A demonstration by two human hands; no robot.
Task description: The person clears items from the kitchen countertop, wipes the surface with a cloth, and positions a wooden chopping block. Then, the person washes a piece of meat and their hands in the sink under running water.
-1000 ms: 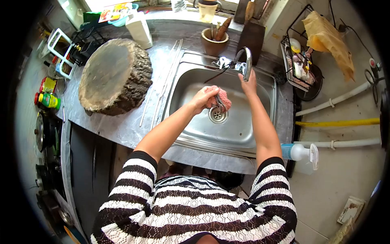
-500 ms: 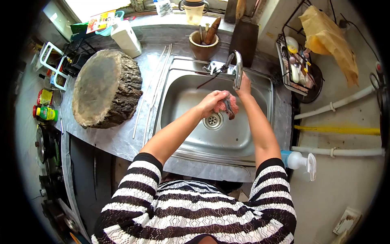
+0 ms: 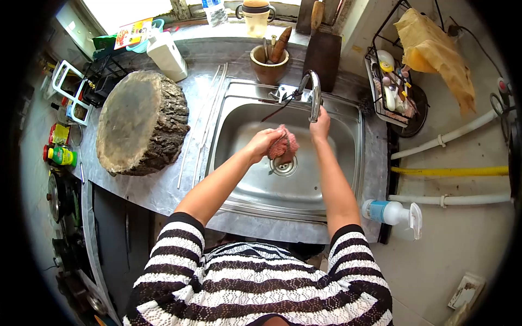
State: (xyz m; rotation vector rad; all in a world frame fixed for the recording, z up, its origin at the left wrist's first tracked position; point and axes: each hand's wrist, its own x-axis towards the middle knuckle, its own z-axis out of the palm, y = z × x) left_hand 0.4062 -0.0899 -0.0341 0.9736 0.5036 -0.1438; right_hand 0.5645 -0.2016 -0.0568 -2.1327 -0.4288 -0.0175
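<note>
My left hand (image 3: 263, 144) is closed on a bunched pink dishcloth (image 3: 285, 143) with a darker grey part. The cloth hangs over the drain (image 3: 284, 166) of the steel sink (image 3: 231, 146). At the lower end of the curved faucet (image 3: 316, 92) is my right hand (image 3: 321, 125). Its fingers are partly hidden by the spout, so I cannot tell whether they grip it or only touch it. No stream of water can be made out.
Left of the sink stands a thick round wood block (image 3: 130, 122), with thin white rods (image 3: 202, 136) between. A mortar with a pestle (image 3: 269, 61) and a cleaver (image 3: 322, 60) are behind. To the right are a wire rack (image 3: 387, 92) and a spray bottle (image 3: 389, 213).
My left hand has moved slightly left with the dishcloth, which has turned and bunched differently. My right hand has shifted down and left, closer to the spout's end.
</note>
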